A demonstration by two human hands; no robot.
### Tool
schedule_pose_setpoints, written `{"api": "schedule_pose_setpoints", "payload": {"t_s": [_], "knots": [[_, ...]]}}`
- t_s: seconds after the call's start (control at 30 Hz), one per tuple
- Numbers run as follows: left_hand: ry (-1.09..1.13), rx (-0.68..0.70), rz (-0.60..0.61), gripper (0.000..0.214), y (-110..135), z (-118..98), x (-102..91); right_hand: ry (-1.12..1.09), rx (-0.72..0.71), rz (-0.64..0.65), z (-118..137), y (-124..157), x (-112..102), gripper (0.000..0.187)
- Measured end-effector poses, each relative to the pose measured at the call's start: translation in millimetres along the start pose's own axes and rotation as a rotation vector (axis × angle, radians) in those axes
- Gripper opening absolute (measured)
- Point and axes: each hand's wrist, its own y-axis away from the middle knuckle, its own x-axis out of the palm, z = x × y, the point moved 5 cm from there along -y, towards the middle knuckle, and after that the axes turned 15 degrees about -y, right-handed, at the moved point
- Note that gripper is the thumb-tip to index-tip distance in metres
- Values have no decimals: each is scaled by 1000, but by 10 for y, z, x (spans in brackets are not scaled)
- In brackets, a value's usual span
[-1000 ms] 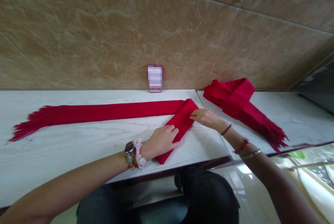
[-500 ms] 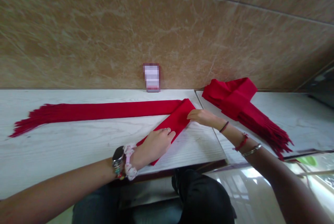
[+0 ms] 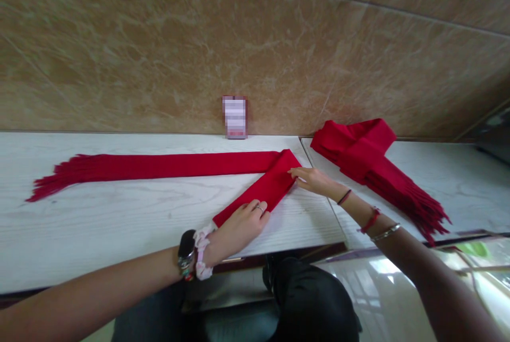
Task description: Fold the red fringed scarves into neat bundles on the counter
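A long red scarf (image 3: 171, 165) lies along the white table, its fringe at the far left. On the right it folds over at a corner, and the upper layer slants down toward me. My left hand (image 3: 241, 228) is on this slanting part, fingers curled and pressed onto the cloth; its lower end is partly hidden behind that hand. At the fold's right edge, my right hand (image 3: 313, 180) pinches the border of the scarf between thumb and fingers.
A second red scarf (image 3: 364, 153), looped over itself with its fringe toward the front edge, lies to the right. A small card-like object with a blurred face (image 3: 235, 117) leans against the brown marbled wall (image 3: 159, 55). A seam crosses the white table (image 3: 119, 220).
The view has shifted slightly. The fringed left end of the scarf has slid a little right, and less of the slanting part shows below my left hand. Both hands stay on the cloth.
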Motion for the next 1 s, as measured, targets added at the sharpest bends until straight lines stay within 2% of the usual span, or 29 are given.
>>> {"api": "schedule_pose_setpoints", "payload": {"t_s": [0.1, 0.23, 0.37, 0.47, 0.53, 0.63, 0.77, 0.87, 1.0], "knots": [[16, 64, -31, 24, 54, 13, -25, -51, -82, 18, -6, 61, 66, 22], [191, 95, -59, 32, 143, 78, -17, 38, -106, 0, 4, 106, 164, 22], [380, 95, -79, 40, 173, 180, -15, 7, -123, -45, 107, 63, 101, 22], [355, -9, -89, 40, 136, 305, 30, 1, -78, -104, 183, -50, 38, 23], [312, -43, -56, 44, 115, 339, 103, 54, -19, -115, 203, -130, 82, 29], [298, -9, 37, 45, 113, 298, 219, 151, 65, -62, 170, -192, 260, 45], [307, 45, 71, 43, 135, 238, 242, 187, 102, 15, 42, -176, 390, 52], [323, 71, 61, 43, 140, 249, 204, 157, 134, 27, -61, -192, 287, 51], [336, 30, -2, 44, 166, 343, 180, 158, 190, -106, -97, -286, 99, 49]]}}
